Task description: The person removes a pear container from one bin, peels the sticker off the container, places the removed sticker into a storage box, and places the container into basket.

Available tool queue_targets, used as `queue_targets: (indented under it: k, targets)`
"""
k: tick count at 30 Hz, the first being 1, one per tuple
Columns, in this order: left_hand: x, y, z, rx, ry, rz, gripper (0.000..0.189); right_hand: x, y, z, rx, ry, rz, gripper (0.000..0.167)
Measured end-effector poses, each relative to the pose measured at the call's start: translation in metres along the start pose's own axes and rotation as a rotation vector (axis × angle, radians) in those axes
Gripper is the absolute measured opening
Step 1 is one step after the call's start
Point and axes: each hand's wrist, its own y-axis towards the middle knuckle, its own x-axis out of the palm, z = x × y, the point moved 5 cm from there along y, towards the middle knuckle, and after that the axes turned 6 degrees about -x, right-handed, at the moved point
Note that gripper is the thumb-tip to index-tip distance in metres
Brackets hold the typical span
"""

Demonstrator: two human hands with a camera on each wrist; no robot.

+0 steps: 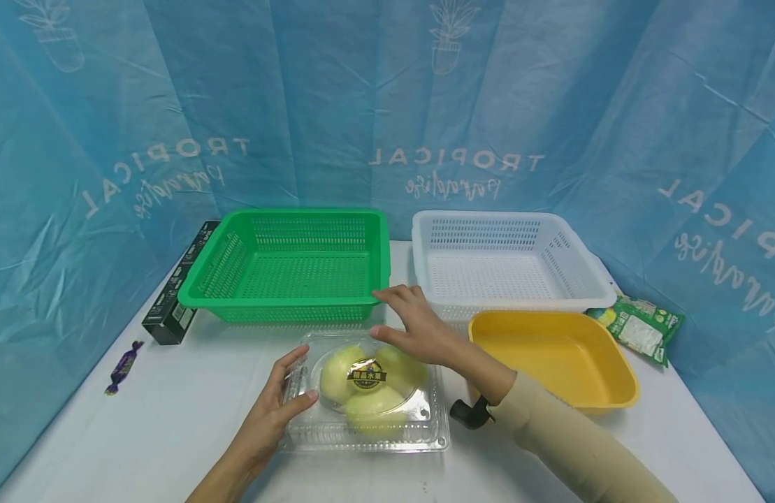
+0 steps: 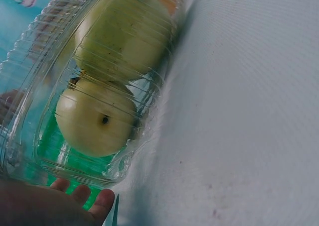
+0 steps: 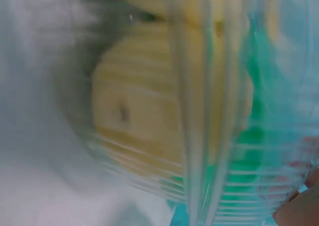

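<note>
A clear plastic fruit box with a closed lid lies on the white table, its lid bearing a dark and gold label. Through the plastic show pale yellow-green round fruits. At the box's left side is my left hand, its thumb reaching over the lid and its fingers extended along the edge. In the left wrist view its fingertips lie against the box's end. My right hand is at the far right corner, fingers stretched out leftward; the right wrist view is blurred, so firm contact is unclear.
Behind the box stand a green basket and a white basket. A yellow basin sits on the right near my right forearm, with a green packet beyond. A long black box and a purple-wrapped candy lie left.
</note>
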Motion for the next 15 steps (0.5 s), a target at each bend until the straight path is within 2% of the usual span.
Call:
queue_targets:
  k: [6, 15]
  targets:
    - [0.0, 0.0, 0.0, 0.001, 0.01, 0.0, 0.068, 0.007, -0.007, -0.008, -0.034, -0.047, -0.043, 0.061]
    - [0.0, 0.0, 0.0, -0.013, 0.015, 0.013, 0.068, 0.015, -0.012, -0.023, -0.139, -0.142, -0.09, 0.061]
